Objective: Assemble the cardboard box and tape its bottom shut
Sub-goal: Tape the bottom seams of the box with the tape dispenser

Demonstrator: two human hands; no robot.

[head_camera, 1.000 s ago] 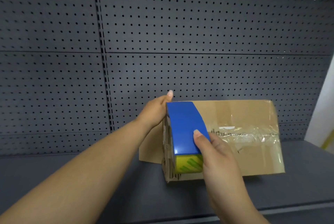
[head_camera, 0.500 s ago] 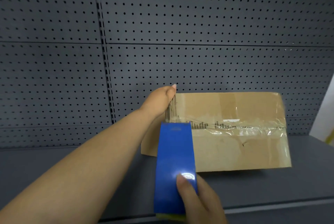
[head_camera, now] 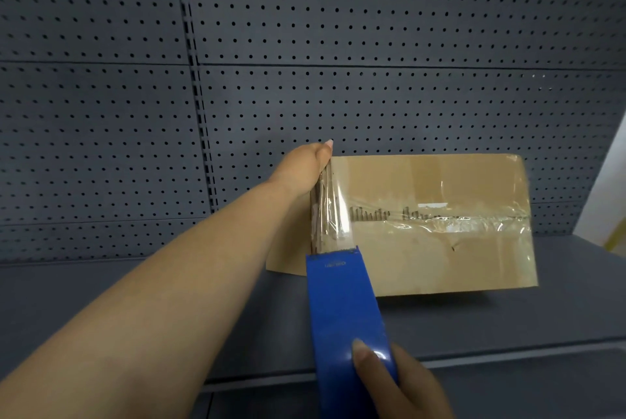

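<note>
Cardboard box point(head_camera: 440, 225) on the dark shelf point(head_camera: 508, 324), bottom face turned toward the viewer, just ahead of both sets of fingers. Clear tape point(head_camera: 440, 222) already across the centre seam, wrinkled and shiny. Fresh strip point(head_camera: 333, 212) stretched taut along the left edge, from beside the left fingertips down to the mouth of the blue tape dispenser point(head_camera: 345, 324). Left hand point(head_camera: 310, 168) pressed against the box's upper left corner, likely to brace it and pin the strip's start; fingers hidden behind the edge, so curled or flat not clear. Right hand point(head_camera: 396, 381) wrapped around the dispenser, thumb laid on its blue top, held low and near the body, probably for tension before the cut. Grey pegboard point(head_camera: 338, 46) beyond the fingers, behind the box.
</note>
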